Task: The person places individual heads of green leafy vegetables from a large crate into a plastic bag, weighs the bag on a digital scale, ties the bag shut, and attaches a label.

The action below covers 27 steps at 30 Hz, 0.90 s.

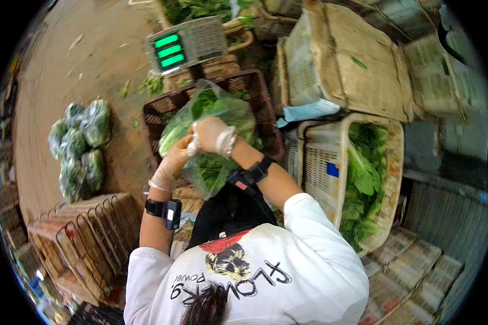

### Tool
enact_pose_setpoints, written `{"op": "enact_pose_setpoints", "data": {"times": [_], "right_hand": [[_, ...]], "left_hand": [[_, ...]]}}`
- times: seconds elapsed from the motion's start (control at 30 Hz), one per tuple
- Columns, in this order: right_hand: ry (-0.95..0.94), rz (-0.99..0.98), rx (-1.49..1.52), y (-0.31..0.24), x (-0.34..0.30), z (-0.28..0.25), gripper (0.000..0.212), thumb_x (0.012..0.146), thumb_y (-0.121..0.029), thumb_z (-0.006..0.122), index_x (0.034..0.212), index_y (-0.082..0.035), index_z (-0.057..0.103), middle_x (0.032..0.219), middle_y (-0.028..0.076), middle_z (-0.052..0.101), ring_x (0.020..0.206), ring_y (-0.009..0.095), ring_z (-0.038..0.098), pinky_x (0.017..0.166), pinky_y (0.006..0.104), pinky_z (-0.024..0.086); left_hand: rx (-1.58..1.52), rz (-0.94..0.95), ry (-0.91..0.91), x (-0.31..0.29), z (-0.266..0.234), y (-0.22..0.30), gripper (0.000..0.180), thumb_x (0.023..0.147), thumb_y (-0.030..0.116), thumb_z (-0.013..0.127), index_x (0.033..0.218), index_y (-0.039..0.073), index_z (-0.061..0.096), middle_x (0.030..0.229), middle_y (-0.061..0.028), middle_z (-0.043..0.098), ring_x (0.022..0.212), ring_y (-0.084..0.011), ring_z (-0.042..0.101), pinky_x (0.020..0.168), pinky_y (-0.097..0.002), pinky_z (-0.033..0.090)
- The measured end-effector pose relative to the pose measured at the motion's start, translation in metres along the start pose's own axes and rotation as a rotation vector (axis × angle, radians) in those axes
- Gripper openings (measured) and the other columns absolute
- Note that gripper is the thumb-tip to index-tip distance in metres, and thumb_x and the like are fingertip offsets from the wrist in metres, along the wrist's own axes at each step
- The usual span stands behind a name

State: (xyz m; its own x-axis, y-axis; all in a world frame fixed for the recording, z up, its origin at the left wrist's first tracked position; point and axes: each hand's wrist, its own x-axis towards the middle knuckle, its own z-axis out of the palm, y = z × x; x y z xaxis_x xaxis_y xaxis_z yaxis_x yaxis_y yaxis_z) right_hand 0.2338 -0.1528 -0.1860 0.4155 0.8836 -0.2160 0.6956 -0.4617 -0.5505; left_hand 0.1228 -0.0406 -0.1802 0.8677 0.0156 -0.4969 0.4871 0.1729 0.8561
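Note:
A clear plastic bag (238, 116) full of leafy greens (209, 103) rests over a dark brown plastic crate (263, 92). My right hand (210, 134), in a thin see-through glove, closes on the gathered plastic at the bag's near middle. Right beside it, my left hand (174, 161), gloved too, pinches the same plastic, the fingertips of both hands almost touching. What exactly lies between the fingers is partly hidden. A scale display (187, 44) with lit green panels stands just beyond the crate.
To the right, a pale crate (320, 168) holds long green leaves (363, 179). A large pale crate (352, 65) stands behind it. Several bagged greens (78, 143) lie on the floor at left, near stacked crates (87, 238). Another crate of greens (200, 10) is at the back.

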Motion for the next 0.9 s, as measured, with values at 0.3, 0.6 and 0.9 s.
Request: {"op": "enact_pose_setpoints", "data": {"times": [0.3,0.6,0.9], "right_hand": [[-0.198,0.058,-0.074,-0.013,-0.002,-0.033,0.019,0.068,-0.018,0.059,0.081,-0.007,0.066,0.081,0.015,0.064,0.075,0.028,0.062,0.068,0.0369,0.050],[0.427,0.220,0.448,0.032,-0.008,0.018,0.020,0.076,-0.019,0.055,0.084,-0.003,0.065,0.073,0.016,0.061,0.063,0.029,0.059,0.058,0.0377,0.046],[0.666,0.424,2.335,0.084,-0.057,0.051,0.035,0.088,-0.037,0.043,0.064,-0.011,0.042,0.056,0.003,0.048,0.046,0.010,0.040,0.038,0.0204,0.027]], "left_hand": [[-0.251,0.093,-0.410,0.023,-0.007,-0.056,0.038,0.086,0.039,0.048,0.093,0.003,0.056,0.067,-0.0051,0.053,0.054,-0.0148,0.046,0.053,-0.0244,0.039],[0.263,0.173,0.486,0.050,-0.033,-0.017,0.023,0.080,0.014,0.060,0.061,0.002,0.055,0.055,0.0042,0.045,0.052,-0.0057,0.039,0.045,-0.0215,0.030],[0.851,0.319,0.755,0.070,-0.070,-0.056,0.013,0.070,0.003,0.051,0.083,0.003,0.055,0.084,-0.0173,0.057,0.080,-0.0346,0.054,0.069,-0.0386,0.043]]}}
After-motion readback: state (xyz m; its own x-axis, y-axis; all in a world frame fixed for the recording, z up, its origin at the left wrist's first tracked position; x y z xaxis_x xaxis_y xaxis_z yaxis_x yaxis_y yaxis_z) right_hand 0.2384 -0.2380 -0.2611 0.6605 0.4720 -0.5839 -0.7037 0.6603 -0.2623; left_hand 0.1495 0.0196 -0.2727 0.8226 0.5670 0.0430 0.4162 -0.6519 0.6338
